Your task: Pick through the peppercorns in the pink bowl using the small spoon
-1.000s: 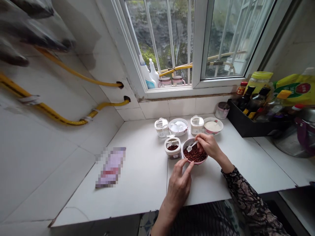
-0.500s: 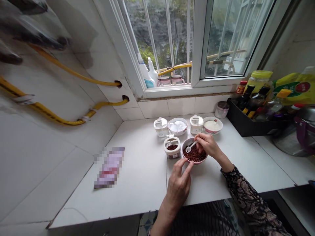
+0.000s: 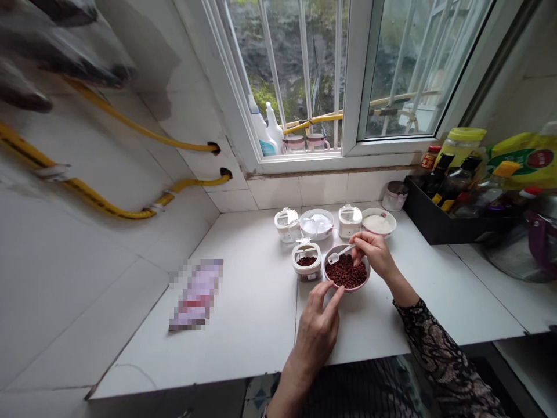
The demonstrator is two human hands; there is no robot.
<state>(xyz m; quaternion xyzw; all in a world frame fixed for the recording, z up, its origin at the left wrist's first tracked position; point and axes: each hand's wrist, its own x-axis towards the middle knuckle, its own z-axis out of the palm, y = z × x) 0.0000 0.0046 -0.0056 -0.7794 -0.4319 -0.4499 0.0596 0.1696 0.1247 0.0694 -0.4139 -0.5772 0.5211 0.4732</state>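
Note:
A small white spoon (image 3: pixel 334 258) is pinched in my right hand (image 3: pixel 373 253) by its handle. Its bowl end hangs over the far left part of a bowl (image 3: pixel 353 288) of dark red beans (image 3: pixel 346 273); I cannot make out any beans on it. The fingertips of my left hand (image 3: pixel 318 322) are set against the bowl's near left rim, a little apart from each other. Just left of the bowl stands a clear jar with a white rim (image 3: pixel 307 253), its lid raised and some of the same beans inside.
Behind are a bowl of white powder (image 3: pixel 317 223), two clear lidded jars (image 3: pixel 287 226) (image 3: pixel 350 222) and a bowl of pale grains (image 3: pixel 378 223). A black box of bottles (image 3: pixel 439 223) and a metal pot (image 3: pixel 517 255) stand right. A blurred purple packet (image 3: pixel 198 296) lies left.
My right hand has lifted the spoon slightly, from among the beans toward the bowl's far left rim. My left hand stays at the bowl's near rim. The view has shifted slightly.

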